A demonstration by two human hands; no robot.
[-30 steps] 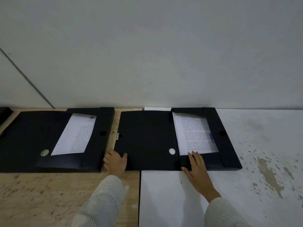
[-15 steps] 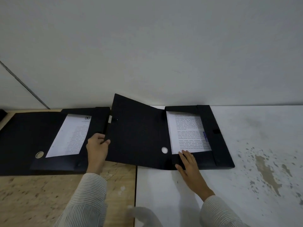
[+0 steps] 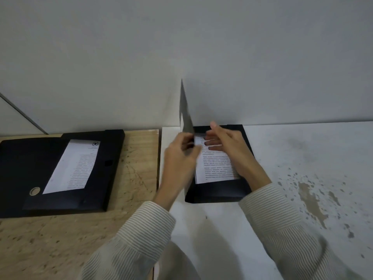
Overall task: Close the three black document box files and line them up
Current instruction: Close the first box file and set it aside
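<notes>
Lid (image 3: pixel 185 116) now upright, apparently pinched by left hand (image 3: pixel 179 156); right hand (image 3: pixel 228 146) lifted.

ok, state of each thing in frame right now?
right box file: open, paper showing
its lid: upright, edge-on, mid-swing
left hand: gripping the lid
right hand: open, over the paper
left box file: open, lying flat, printed sheet inside
</notes>
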